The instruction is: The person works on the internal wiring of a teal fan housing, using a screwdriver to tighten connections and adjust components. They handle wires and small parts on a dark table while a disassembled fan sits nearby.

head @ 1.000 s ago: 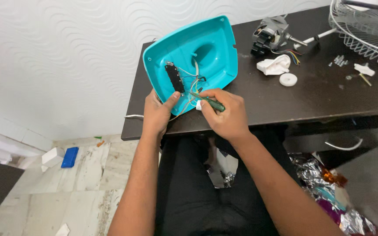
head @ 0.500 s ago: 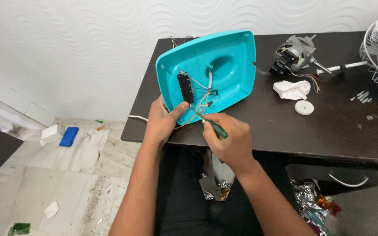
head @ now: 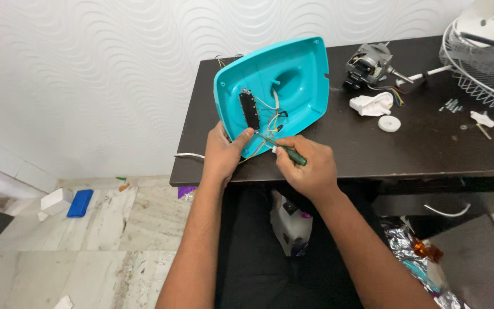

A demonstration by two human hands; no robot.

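A turquoise plastic fan base cover lies hollow side up on the dark table, tilted toward me. Inside it sit a black switch block and a tangle of thin wires. My left hand grips the cover's near edge, thumb by the switch block. My right hand holds a green-handled screwdriver, its metal tip pointing at the wires beside the switch block.
A grey fan motor with a shaft lies at the back of the table, beside a white plastic part, a white round cap and small screws. A white wire fan grille sits far right. A blue box lies on the floor.
The view has shifted, so the cover and table sit further right and higher in frame. Both hands keep their grip; the screwdriver tip stays at the wires.
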